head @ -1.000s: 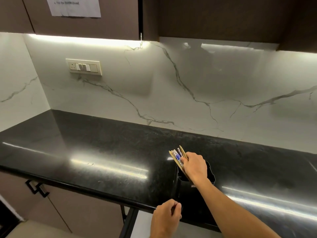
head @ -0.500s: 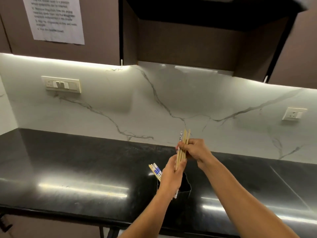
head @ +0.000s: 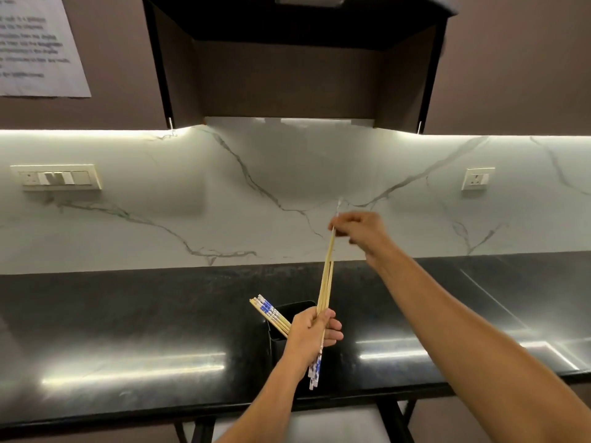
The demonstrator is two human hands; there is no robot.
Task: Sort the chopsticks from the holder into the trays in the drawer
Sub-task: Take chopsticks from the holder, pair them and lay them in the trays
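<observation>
A black chopstick holder (head: 289, 311) stands on the black counter, with several blue-patterned chopsticks (head: 268, 313) leaning out to its left. My left hand (head: 311, 330) grips a bundle of chopsticks (head: 326, 282) over the holder; their plain wooden ends point up and their blue-and-white ends hang below my fist. My right hand (head: 359, 230) is raised above and pinches the upper tip of one chopstick in that bundle. The drawer and its trays are mostly out of view.
The black counter (head: 128, 330) runs the full width in front of a white marble backsplash. A switch plate (head: 57, 177) is on the left wall and a socket (head: 478, 182) on the right. Dark cabinets hang overhead, with a printed sheet (head: 35, 46) taped at top left.
My right hand lifted chopsticks out of the holder and my left hand came up and took hold of the bundle. My right hand then rose higher. The camera tilted up.
</observation>
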